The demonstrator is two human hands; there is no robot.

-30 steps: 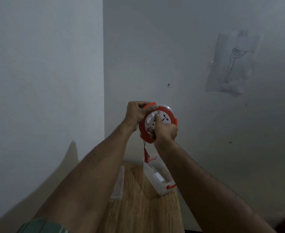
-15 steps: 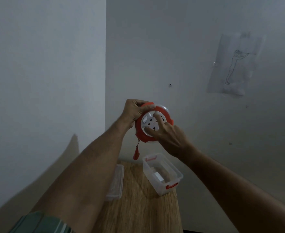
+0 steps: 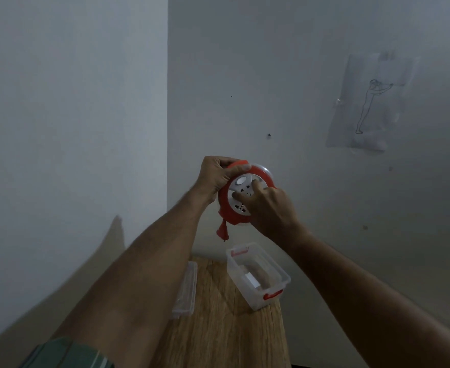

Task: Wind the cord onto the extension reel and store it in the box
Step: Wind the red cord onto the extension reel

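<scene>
Plug point(image 3: 222, 231) has risen close under the reel point(image 3: 238, 201). Left hand point(image 3: 215, 176) clamps its rim; right hand point(image 3: 270, 208) fingers press the face. Turn steadily, centre frame.

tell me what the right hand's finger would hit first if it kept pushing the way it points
The right hand has a finger already on the white socket face of the extension reel, so it meets that face at once. Beyond the reel lies the wall, though depth is unclear.
</scene>
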